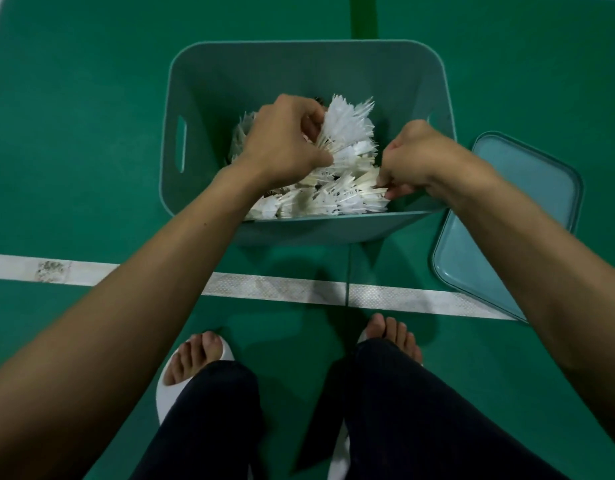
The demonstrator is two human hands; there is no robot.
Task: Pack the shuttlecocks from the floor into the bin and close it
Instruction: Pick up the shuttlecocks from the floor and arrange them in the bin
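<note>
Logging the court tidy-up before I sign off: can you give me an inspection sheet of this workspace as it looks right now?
surface: green court floor with a white line across it.
job's things: open bin on the floor, shuttlecocks piled inside; lid off, lying on the floor to its right.
clutter: nothing seen; no loose shuttlecocks on the visible floor.
grips: left hand holds a bunch of shuttlecocks over the pile; right hand pinches some at the bin's near right corner.
cables: nothing seen.
surroundings: the person's feet in white slippers, on the near side of the line.
</note>
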